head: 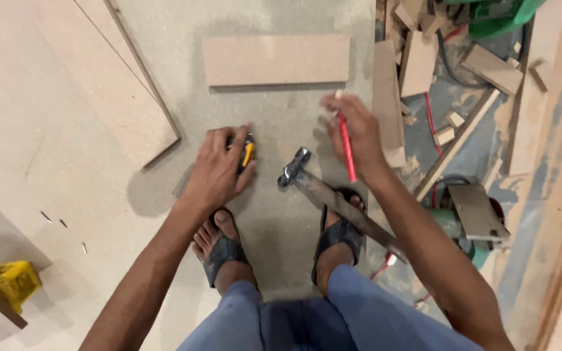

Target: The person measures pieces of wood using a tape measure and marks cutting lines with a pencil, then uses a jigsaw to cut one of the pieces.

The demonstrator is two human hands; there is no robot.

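Left hand (219,170) wrapped over a yellow-and-black tape measure (248,153), fingers curled round it, only one edge of the case peeking out past the fingertips, pressed down close to the dusty floor (281,123). Right hand (352,133) pinching a red pencil (346,147) between thumb and fingers, shaft pointing down toward the wrist, so closed on the pencil and nothing loose about it. Between the two hands, a hammer (323,195): metal head just beside the left hand's fingertips, long handle running back down and right, passing over the right foot and under the right forearm; can't tell exactly what's propping it up. Straight ahead of both hands, a flat rectangular board (274,60) lying on the floor, well apart from the tape measure, nearer the right hand's fingertips. Below, two feet in dark sandals (222,253), blue trousers. Off to the left, a big sheet of board (53,110) with its corner near the left hand, a few nails (63,223) scattered on it, and a yellow box (13,281) at the edge. Off to the right, a messy pile of wood offcuts (424,58), red cable (432,117), a green machine (469,227) partly hidden.
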